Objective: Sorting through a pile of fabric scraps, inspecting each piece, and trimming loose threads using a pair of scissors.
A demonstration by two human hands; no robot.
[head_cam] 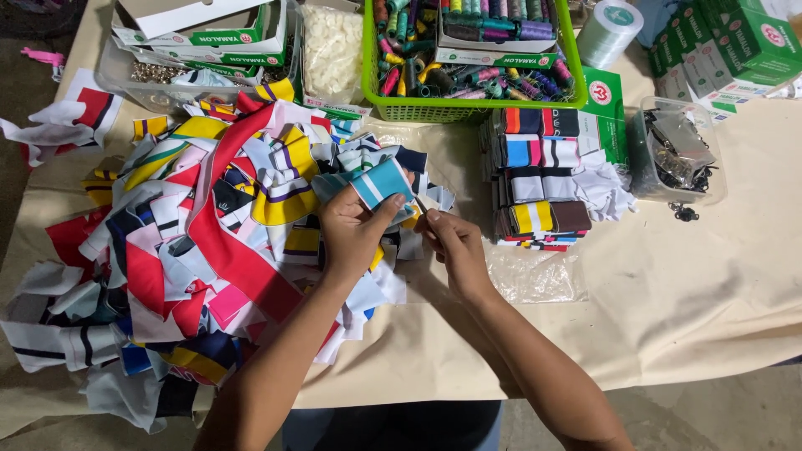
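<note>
A person's left hand (351, 234) pinches a teal and white striped fabric piece (380, 184) above the desk (668, 284). The right hand (455, 242), fingers closed on something too small to identify, touches its right edge. A colourful scrap pile (184, 234) lies left; folded stacks (539, 179) sit right.

A teal fabric piece with a white stripe (380, 185), tilted, above the scrap pile
</note>
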